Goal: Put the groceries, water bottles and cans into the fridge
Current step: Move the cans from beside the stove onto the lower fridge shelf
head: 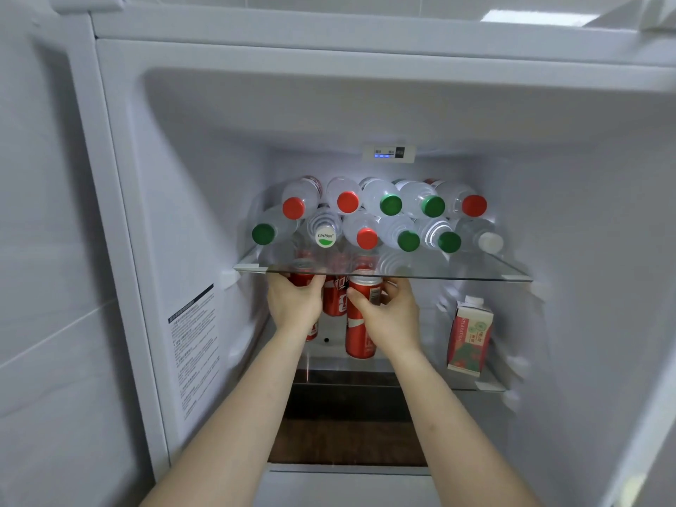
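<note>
Two cans (360, 323), each inside curled fingers (356, 298)

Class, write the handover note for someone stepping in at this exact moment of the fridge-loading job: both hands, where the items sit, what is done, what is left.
Left hand: grips a red cola can on the lower shelf, mostly hidden behind the hand.
Right hand: holds the front red cola can, standing upright.
A third can stands between and behind them.
Upper glass shelf: water bottles stacked on their sides in two rows, caps facing out.
Carton: upright at the right of the lower shelf.
Done: bottles, carton and the cans seen are inside.
Left: release the two cans; whether more items wait outside cannot be seen.
</note>
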Demonstrator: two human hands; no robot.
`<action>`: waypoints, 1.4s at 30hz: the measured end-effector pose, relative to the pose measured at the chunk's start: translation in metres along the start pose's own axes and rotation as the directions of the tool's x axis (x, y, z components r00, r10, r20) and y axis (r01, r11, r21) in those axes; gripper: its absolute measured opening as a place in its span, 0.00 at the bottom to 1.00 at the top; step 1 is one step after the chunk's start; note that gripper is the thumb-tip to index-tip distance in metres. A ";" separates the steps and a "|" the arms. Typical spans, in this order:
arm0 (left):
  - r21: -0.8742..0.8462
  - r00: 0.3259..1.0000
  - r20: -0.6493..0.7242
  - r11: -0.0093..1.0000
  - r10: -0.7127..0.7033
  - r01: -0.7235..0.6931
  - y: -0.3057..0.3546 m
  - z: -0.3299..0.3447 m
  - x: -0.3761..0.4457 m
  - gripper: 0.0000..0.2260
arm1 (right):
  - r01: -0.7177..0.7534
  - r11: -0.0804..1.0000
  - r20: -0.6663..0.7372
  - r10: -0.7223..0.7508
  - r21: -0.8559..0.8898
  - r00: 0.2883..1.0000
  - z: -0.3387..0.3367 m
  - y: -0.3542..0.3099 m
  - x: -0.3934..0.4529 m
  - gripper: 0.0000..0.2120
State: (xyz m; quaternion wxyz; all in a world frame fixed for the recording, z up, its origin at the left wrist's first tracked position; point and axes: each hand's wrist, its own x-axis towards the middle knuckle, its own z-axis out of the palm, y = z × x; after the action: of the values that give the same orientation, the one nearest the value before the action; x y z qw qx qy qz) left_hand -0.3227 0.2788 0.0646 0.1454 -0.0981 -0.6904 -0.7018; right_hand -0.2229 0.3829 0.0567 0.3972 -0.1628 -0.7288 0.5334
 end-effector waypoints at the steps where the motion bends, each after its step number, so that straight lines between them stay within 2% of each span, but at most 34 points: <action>1: -0.001 1.000 0.001 1.000 0.000 0.000 -0.001 -0.001 -0.001 0.34 | 0.009 1.000 0.008 -0.009 0.001 1.000 0.001 0.001 0.000 0.22; 6: 0.047 0.999 0.013 0.998 0.038 -0.038 -0.025 -0.012 -0.018 0.15 | -0.013 0.999 0.014 0.013 -0.045 1.000 -0.005 0.019 -0.013 0.29; 10: 0.078 0.995 0.094 0.996 0.024 -0.031 -0.046 -0.017 -0.027 0.08 | -0.014 0.990 -0.001 0.014 -0.140 1.000 -0.001 0.042 -0.033 0.29; 13: 0.032 0.992 0.127 0.999 -0.002 -0.002 -0.054 -0.018 -0.023 0.02 | -0.011 0.988 0.021 0.014 -0.156 1.000 0.005 0.045 -0.028 0.28; 23: 0.034 0.987 0.153 0.999 -0.038 0.034 -0.055 -0.013 -0.006 0.07 | 0.010 0.974 0.107 0.015 -0.228 0.994 0.034 0.044 0.004 0.24; 30: 0.039 0.988 0.146 0.998 -0.048 0.043 -0.061 -0.013 -0.005 0.08 | -0.001 0.966 0.074 0.021 -0.258 0.997 0.052 0.054 0.014 0.22; 38: -0.030 0.994 0.058 0.995 -0.093 0.094 -0.045 0.006 0.006 0.09 | 0.019 0.970 0.055 -0.006 -0.241 0.998 0.063 0.066 0.023 0.20; 42: 0.098 0.993 0.049 0.990 -0.104 0.099 -0.036 0.009 0.014 0.11 | 0.040 0.969 0.088 -0.019 -0.243 0.996 0.065 0.067 0.026 0.18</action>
State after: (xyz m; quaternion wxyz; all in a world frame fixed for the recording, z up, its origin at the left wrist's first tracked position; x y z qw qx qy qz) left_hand -0.3487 0.2867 0.0354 0.0953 -0.0748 -0.7310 -0.6715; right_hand -0.3008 0.3835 -0.0006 0.3507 -0.1770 -0.8074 0.4403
